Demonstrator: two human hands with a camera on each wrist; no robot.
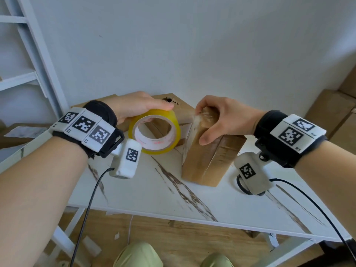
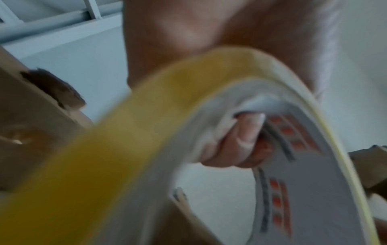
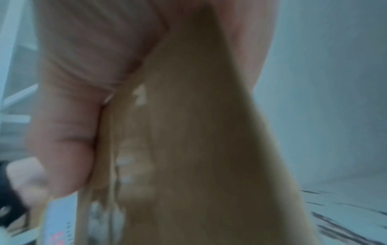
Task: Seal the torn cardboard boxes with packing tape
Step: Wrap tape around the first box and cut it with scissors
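left grip [image 1: 134, 108] curled round tape roll [image 1: 155, 132]; right grip [image 1: 223, 118] clasping box [image 1: 210, 158] top.

One tape roll [image 1: 155, 132], two boxes [image 1: 210, 155] (perhaps more behind)

White marbled table [image 1: 158, 191] bears two cardboard boxes [image 1: 210, 160].

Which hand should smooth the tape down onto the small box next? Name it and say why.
Right. The right hand already grips the small box at its taped top, while the left hand holds the tape roll.
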